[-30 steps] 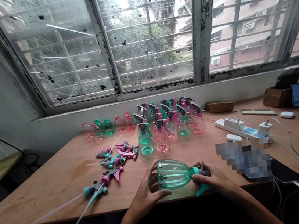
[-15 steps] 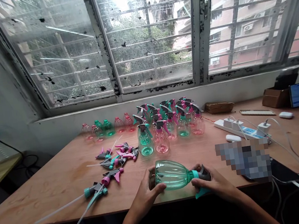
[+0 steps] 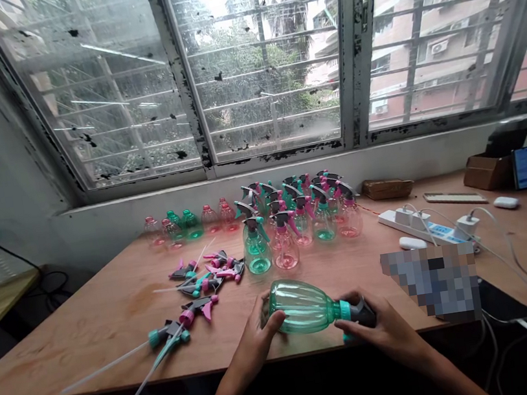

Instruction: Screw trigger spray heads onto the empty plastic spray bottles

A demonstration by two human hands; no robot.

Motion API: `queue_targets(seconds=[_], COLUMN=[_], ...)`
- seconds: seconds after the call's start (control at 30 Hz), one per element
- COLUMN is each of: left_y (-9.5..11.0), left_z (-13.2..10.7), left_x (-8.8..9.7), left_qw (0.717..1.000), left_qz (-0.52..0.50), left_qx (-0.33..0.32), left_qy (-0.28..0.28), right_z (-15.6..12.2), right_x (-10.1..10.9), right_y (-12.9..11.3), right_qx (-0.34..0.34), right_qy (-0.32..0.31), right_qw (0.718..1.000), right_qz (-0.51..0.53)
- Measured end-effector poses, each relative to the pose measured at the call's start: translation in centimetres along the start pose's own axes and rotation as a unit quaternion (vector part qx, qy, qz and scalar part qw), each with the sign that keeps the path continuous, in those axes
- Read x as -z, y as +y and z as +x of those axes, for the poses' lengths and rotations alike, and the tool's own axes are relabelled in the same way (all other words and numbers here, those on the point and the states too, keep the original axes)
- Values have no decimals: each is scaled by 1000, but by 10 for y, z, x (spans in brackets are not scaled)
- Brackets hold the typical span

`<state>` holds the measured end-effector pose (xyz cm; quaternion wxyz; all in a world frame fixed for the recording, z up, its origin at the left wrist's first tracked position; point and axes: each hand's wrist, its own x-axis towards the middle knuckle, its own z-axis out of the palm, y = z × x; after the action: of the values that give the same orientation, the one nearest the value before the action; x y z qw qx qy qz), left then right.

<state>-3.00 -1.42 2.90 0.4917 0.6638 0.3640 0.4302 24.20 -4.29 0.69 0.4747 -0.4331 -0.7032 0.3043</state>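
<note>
Ribbed green plastic bottle, held sideways over brown wooden table; clamped by fingers: base by left hand, grey-and-teal plastic sprayer head by right hand; judged light, yielding; best gripped at ends.

Upright spray bottles block way beyond held bottle — free tabletop far left, past trigger heads.

A white power strip is lying right of centre, a black smartphone is resting lower right, a cardboard box is sitting far right, and barred windows are filling the frame's top
</note>
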Motion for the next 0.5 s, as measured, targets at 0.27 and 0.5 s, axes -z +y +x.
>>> queue_targets(seconds=[0.27, 0.5], left_y=[0, -6], left_z=[-2, -3], left_x=[4, 5], left_qw=[1000, 994], left_qz=[19, -80], left_qx=[-2, 16], left_qy=[-14, -70], right_z=[-11, -4], right_x=[6, 6], right_y=[-11, -16], right_qx=[134, -6], right_qy=[-4, 8], right_qw=[981, 1000], right_qz=[-140, -6])
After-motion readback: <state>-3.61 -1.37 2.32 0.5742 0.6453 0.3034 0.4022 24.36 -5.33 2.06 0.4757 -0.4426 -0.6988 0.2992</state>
